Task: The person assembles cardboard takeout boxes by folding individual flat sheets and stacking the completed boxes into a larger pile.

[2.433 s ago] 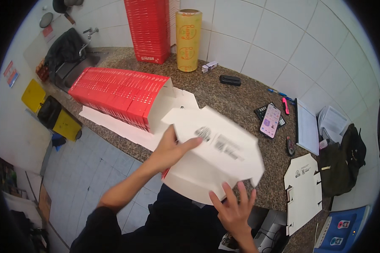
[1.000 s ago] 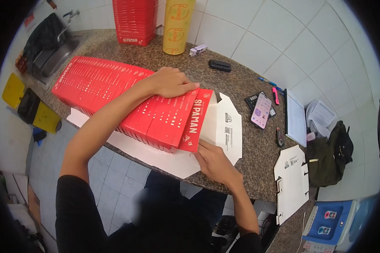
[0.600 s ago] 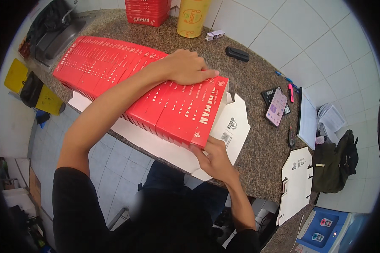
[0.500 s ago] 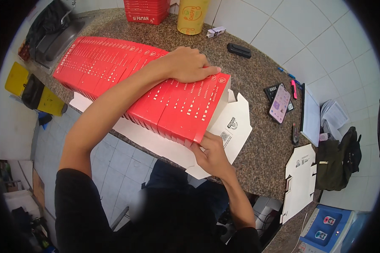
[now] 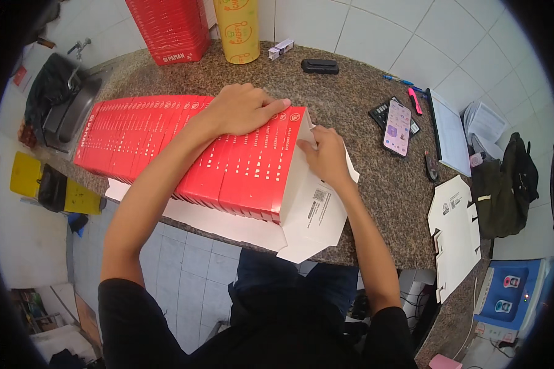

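A long row of red folded cardboard cartons (image 5: 184,154) stands packed side by side along the counter. My left hand (image 5: 243,111) grips the row from above near its right end, fingers bent over the far top edge and thumb pointing right. At the right end, my right hand (image 5: 327,157) has its fingers and thumb bent around a white cardboard flap at the end carton's far corner. Part of that grip is hidden. An unfolded white carton blank (image 5: 317,215) lies against the row's right end. White cardboard (image 5: 228,224) also shows beneath the row's near side.
On the speckled counter (image 5: 375,203) lie a phone (image 5: 397,129), a black stapler-like object (image 5: 320,66), a pink highlighter (image 5: 415,101) and a cutter (image 5: 431,166). Another white blank (image 5: 454,237) rests right. A red carton stack (image 5: 172,31) and yellow cup stack (image 5: 238,31) stand behind; a sink (image 5: 74,117) is left.
My right hand has moved from the end carton's near lower corner to its far upper corner. My left hand stays on top of the row. The head view has shifted.
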